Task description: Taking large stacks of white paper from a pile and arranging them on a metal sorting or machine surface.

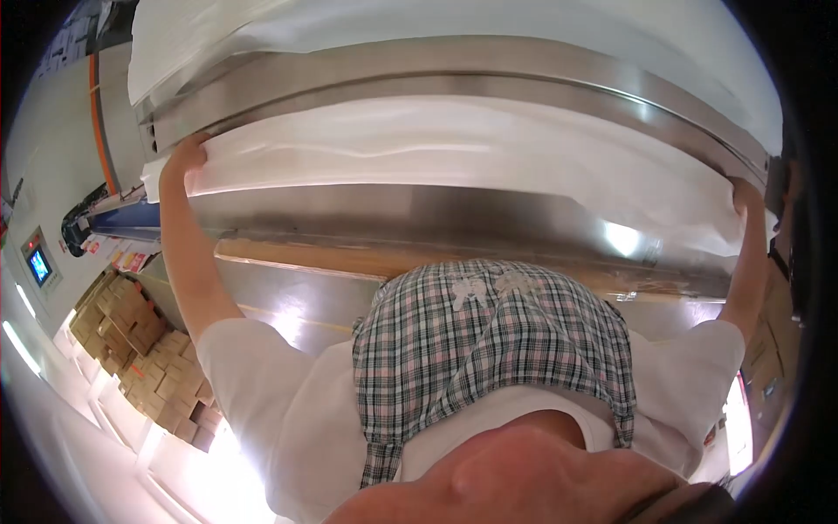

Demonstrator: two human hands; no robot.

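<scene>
A wide white sheet [454,144], cloth or film, I cannot tell which, stretches between my two spread arms along a long metal machine front. At its left end my left hand [186,159] is closed on the edge, the thumb side showing near the metal bar [367,79]. My right hand [745,197] grips the opposite end, its fingers partly hidden by the sheet. The lower edge of the sheet hangs over a shiny metal panel [393,208]. More white material [489,19] lies beyond the bar.
A brown board-like ledge [297,255] runs below the panel, close to my checked apron [489,349]. At left stand a small lit control screen [38,264], a blue part [127,220] and stacked cardboard boxes [166,375]. The machine's right end is beside my right arm.
</scene>
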